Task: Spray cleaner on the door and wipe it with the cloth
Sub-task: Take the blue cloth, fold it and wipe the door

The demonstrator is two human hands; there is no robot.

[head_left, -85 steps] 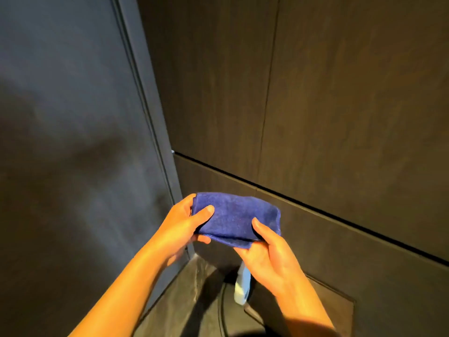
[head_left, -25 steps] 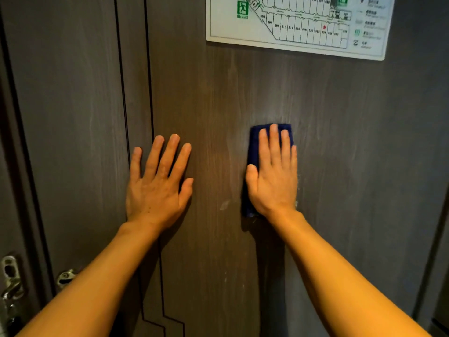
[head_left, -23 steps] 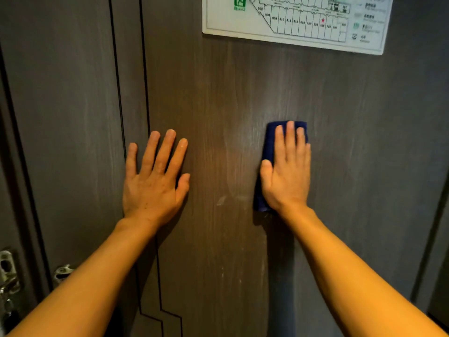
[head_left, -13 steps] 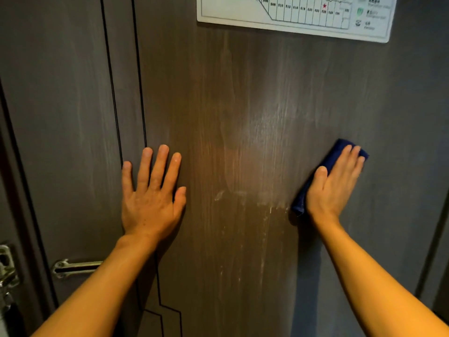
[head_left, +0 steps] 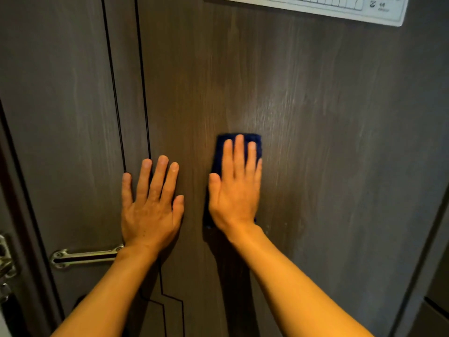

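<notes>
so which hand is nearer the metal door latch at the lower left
Left. The left hand lies flat on the door just above the latch's right end; the right hand, pressing the blue cloth, is farther right.

You are looking at only one thing that bears print: the white sign [head_left: 340, 8] fixed to the door [head_left: 340, 142], cut off by the top edge of the view. On its visible strip a row of small ruled boxes is showing, blank as far as you can tell. Near its right end a dark mark like a slanted "Z" is showing, with tiny characters beside it, too blurred to read.
</notes>
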